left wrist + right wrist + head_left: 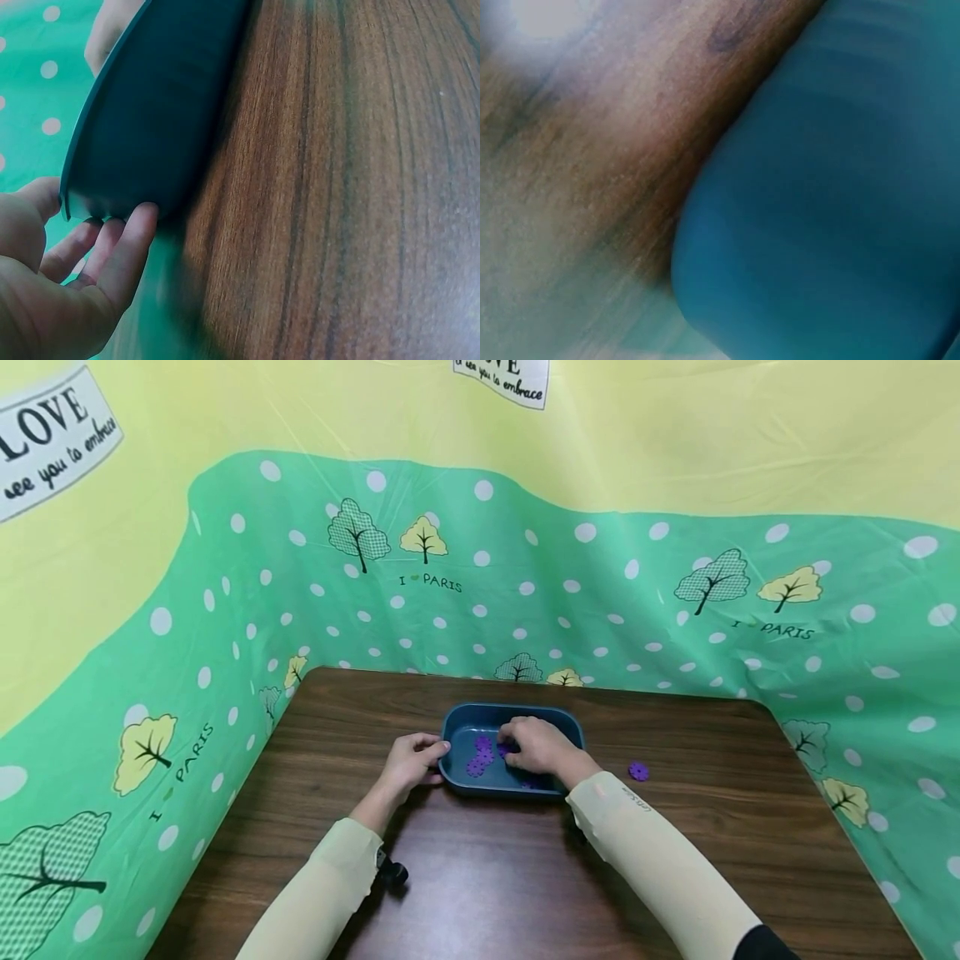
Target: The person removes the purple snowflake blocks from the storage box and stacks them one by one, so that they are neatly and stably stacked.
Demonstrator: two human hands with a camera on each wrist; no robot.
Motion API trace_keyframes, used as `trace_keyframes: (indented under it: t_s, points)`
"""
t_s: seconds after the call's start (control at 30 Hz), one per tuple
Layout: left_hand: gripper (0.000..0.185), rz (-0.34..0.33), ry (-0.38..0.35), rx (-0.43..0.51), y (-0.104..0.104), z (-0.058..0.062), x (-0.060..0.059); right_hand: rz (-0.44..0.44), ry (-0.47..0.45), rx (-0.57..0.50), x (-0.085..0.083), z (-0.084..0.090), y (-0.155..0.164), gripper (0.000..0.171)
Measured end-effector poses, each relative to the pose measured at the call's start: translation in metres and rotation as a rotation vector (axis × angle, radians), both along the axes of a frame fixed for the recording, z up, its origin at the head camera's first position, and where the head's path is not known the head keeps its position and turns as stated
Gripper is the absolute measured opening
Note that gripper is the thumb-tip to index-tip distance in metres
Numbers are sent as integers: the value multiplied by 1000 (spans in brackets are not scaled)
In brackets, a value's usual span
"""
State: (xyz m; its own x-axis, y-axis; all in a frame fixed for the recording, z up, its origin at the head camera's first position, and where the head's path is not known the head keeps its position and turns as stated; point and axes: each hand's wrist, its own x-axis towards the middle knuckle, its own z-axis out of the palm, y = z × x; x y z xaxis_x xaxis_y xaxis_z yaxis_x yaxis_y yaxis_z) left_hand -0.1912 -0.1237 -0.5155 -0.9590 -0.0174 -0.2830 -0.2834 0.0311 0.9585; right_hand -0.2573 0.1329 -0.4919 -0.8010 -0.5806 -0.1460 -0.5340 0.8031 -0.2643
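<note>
A dark blue tray (572,724) stands on the brown wooden table (480,877), with several purple flower-shaped pieces (478,760) lying in it. My left hand (437,753) grips the tray's left rim. In the left wrist view the left hand (90,240) has its thumb at the rim and its fingers (124,251) against the tray's outer wall (157,112). My right hand (513,748) reaches into the tray, fingers curled down, and pinches a purple piece (503,748). The right wrist view is blurred and shows only the tray wall (832,195) and table (592,150).
One purple piece (638,771) lies alone on the table to the right of the tray. A green and yellow patterned sheet (525,593) walls in the table at the back and both sides. A small black device (392,870) sits under my left sleeve.
</note>
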Motion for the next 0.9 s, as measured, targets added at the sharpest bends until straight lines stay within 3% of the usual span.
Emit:
trace_keyframes:
  t_s: [0.4,0.67,0.9]
  points:
    - [33,10,-10,-1,1,2,2,13,-3,-84,2,13,11,34]
    - [33,16,-17,-7,0,2,2,16,-2,-90,3,20,16,35]
    - [33,19,-14,-3,1,2,2,10,-2,-43,6,15,20,32]
